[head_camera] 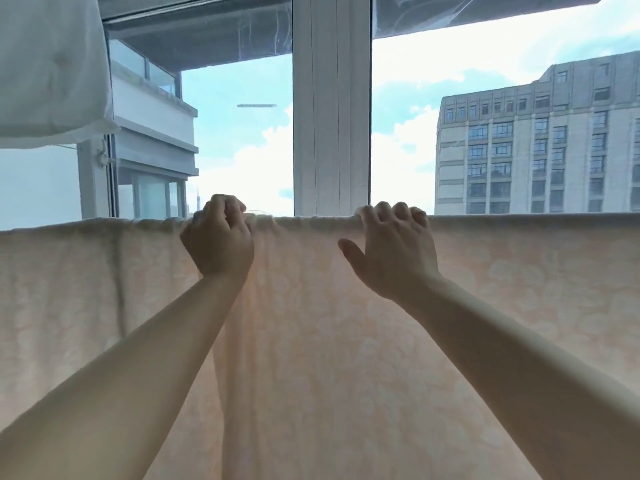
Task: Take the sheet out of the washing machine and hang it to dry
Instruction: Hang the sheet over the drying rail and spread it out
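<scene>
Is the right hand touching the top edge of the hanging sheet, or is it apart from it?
Touching. In the head view the right hand hooks its fingers over the top edge of the sheet, with no gap visible between them.

The single head view is looking forward, close behind both hands, facing the window frame (331,109) rising just beyond the fingertips.

A patterned peach sheet (311,341) hangs draped over a hidden horizontal line, its top fold running straight across the window (330,98).
</scene>
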